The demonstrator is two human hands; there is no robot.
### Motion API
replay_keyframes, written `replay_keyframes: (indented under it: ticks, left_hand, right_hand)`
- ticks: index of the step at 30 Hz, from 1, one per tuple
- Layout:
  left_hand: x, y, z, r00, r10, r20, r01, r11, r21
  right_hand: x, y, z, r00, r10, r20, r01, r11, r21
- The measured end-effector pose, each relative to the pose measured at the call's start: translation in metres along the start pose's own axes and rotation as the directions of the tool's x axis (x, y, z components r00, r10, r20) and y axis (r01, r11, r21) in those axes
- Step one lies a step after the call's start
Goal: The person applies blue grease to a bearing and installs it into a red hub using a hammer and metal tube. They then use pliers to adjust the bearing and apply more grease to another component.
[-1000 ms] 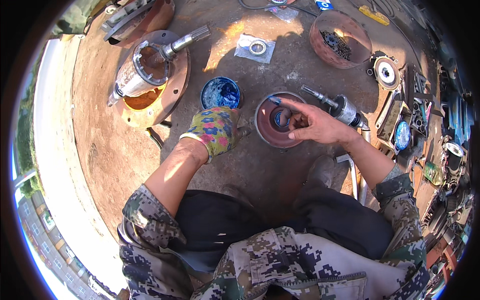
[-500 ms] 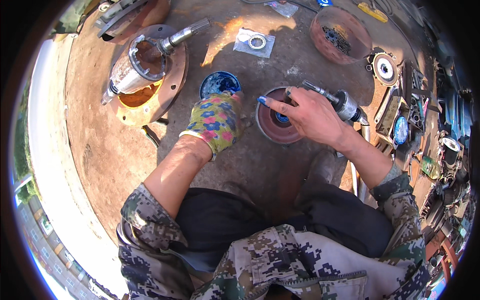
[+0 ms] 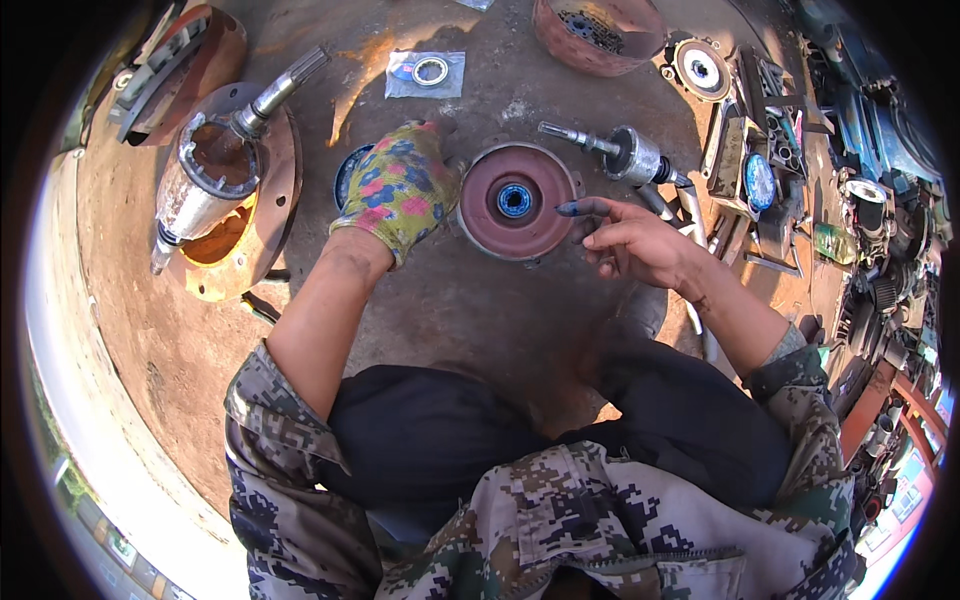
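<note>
My left hand (image 3: 400, 192), in a yellow-green flowered glove, is over the right side of a tub of blue grease (image 3: 348, 177), hiding most of it. Its fingers are bent away beneath the glove, so I cannot tell whether they grip anything. Just right of it a round reddish-brown metal cover (image 3: 487, 225) lies flat, with a blue-smeared bearing (image 3: 515, 201) in its centre. My bare right hand (image 3: 632, 238) hovers at the cover's right edge, holding nothing. Its index finger, coated in blue grease, is stretched out; the others are loosely curled.
A flanged housing (image 3: 270, 215) with a splined shaft (image 3: 285, 92) stands at left. Beyond the cover lies a bearing ring (image 3: 430, 71) on a plastic bag (image 3: 400, 88). A rotor shaft (image 3: 625, 155) is at right, near a rusty drum (image 3: 600, 58) and a box of tools (image 3: 737, 170).
My right hand has lifted off the cover and drawn back to the right, baring the blue-greased bearing. My left hand covers more of the tub. The whole scene has shifted left in view.
</note>
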State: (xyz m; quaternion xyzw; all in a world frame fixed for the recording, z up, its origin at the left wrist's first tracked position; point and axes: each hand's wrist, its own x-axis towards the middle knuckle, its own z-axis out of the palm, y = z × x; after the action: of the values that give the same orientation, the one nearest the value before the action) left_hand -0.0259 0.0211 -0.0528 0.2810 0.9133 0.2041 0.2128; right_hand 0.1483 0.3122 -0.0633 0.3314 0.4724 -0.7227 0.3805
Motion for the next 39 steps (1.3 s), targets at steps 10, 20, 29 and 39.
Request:
replay_keyframes:
  ticks: [10,20,29,39]
  left_hand:
    - [0.001,0.032,0.011,0.988,0.106,-0.113,-0.117,0.989,-0.096]
    - [0.027,0.037,0.042,0.995,0.098,-0.02,-0.1,0.978,-0.184]
    - [0.061,0.054,0.041,0.992,0.082,-0.1,-0.107,0.953,-0.284]
    - [0.064,0.133,0.044,0.959,0.281,0.028,-0.278,0.957,-0.081]
  right_hand:
    - [0.016,0.003,0.055,0.963,-0.253,0.092,0.266,0.837,-0.478]
    - [-0.021,0.033,-0.038,0.843,-0.538,0.015,0.397,0.604,-0.691]
    - [-0.074,0.073,-0.137,0.655,-0.707,-0.266,0.469,0.656,-0.591]
    - [-0.065,0.154,-0.236,0.235,-0.528,-0.816,0.257,0.844,-0.471]
